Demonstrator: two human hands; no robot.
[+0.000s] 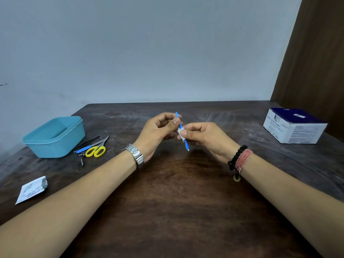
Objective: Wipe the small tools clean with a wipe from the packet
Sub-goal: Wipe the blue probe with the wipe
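head cam | my left hand (158,127) pinching the blue tool (181,130) up top, right hand (200,135) squeezing the wipe (181,132) round its middle, above the tabletop (176,192) | looks like tool one, so scissors (96,148) and tweezers (87,143) by the tub (54,136) probably still to go | torn packet (31,189) lower left

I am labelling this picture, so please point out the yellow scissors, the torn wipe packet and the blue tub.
yellow scissors (95,151): head view, on the yellow handle loops.
torn wipe packet (31,191): head view, on its printed white face.
blue tub (55,144): head view, on its near outer wall.
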